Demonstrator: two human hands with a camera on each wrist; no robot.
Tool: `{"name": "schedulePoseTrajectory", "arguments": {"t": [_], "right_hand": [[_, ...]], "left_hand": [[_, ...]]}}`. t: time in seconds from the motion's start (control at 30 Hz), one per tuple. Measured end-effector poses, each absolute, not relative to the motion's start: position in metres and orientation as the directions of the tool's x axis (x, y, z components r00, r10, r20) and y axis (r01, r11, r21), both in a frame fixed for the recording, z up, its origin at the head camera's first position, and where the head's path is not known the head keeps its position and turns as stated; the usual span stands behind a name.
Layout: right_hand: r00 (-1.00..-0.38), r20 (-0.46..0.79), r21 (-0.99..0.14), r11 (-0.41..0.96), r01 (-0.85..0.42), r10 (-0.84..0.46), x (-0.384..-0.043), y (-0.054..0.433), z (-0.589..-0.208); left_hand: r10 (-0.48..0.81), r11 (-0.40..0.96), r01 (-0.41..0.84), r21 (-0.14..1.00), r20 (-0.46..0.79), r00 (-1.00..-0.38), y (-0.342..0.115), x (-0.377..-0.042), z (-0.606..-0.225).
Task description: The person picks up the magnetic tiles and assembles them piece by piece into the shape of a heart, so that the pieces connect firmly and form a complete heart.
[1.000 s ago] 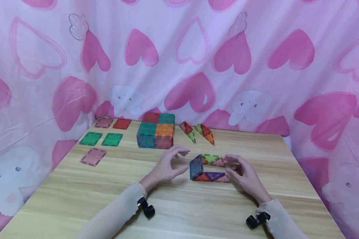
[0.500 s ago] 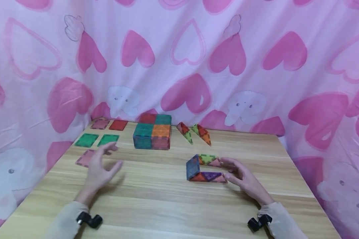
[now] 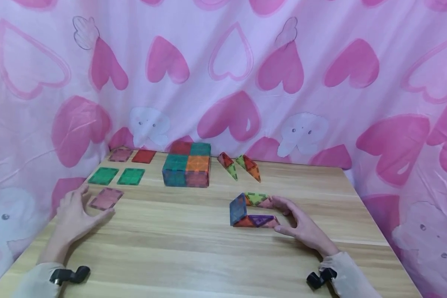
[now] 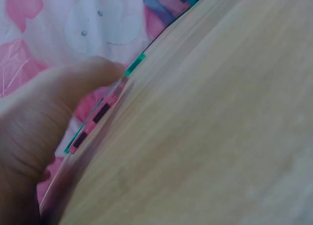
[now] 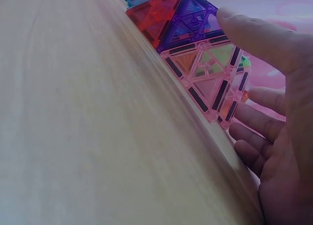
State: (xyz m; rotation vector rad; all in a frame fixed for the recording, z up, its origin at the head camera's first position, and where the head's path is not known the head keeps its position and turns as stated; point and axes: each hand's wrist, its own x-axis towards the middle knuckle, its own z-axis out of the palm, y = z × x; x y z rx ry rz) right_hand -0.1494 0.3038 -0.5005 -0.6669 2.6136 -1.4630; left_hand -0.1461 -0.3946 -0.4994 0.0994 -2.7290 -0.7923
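Note:
My left hand [image 3: 72, 217] reaches around the near left side of a pink see-through square magnetic tile [image 3: 106, 198] lying flat, its thumb and fingers spread. In the left wrist view the thumb overlaps the tile's dark-striped edge. On the right stands a small structure of magnetic tiles: a blue square tile [image 3: 238, 210] leans across the left end, and two low walls of triangles run rightward. The near wall includes a purple triangle [image 3: 261, 220] and a pink triangle [image 5: 203, 95]. My right hand [image 3: 299, 223] is at their right ends, thumb by the near wall, relaxed fingers by the far one.
Two green square tiles [image 3: 131, 176], a red one [image 3: 143, 156] and another pink one [image 3: 120, 155] lie at the back left. A box-shaped block of coloured tiles [image 3: 186, 169] stands mid-back. Right of it lie two narrow triangle-tile pieces [image 3: 248, 167]. A heart-patterned curtain [image 3: 231, 62] hangs behind.
My left hand has left the structure's left side and swept left across the table to the pink square tile. The right hand stays at the structure's right end. The view has shifted slightly.

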Motion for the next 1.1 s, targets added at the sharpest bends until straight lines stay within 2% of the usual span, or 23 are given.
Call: {"name": "schedulePoseTrajectory", "arguments": {"t": [0.23, 0.57, 0.73, 0.9, 1.1], "right_hand": [[-0.896, 0.165, -0.803, 0.471, -0.364, -0.411, -0.149, 0.302, -0.499], [-0.902, 0.164, -0.771, 0.519, -0.369, -0.399, -0.151, 0.302, -0.497], [-0.906, 0.163, -0.772, 0.521, -0.364, -0.391, -0.15, 0.303, -0.497], [-0.912, 0.156, -0.771, 0.53, -0.353, -0.379, -0.152, 0.303, -0.495], [-0.911, 0.151, -0.775, 0.526, -0.35, -0.383, -0.153, 0.302, -0.496]], "left_hand": [[-0.148, 0.899, -0.062, 0.433, 0.168, -0.975, -0.402, -0.143, -0.499], [0.038, 0.87, 0.147, 0.471, 0.233, -0.972, -0.394, -0.141, -0.497], [0.142, 0.846, 0.232, 0.48, 0.216, -0.966, -0.382, -0.142, -0.496], [0.161, 0.833, 0.248, 0.494, 0.213, -0.964, -0.368, -0.144, -0.496], [0.154, 0.786, 0.249, 0.565, 0.21, -0.965, -0.355, -0.139, -0.493]]}}
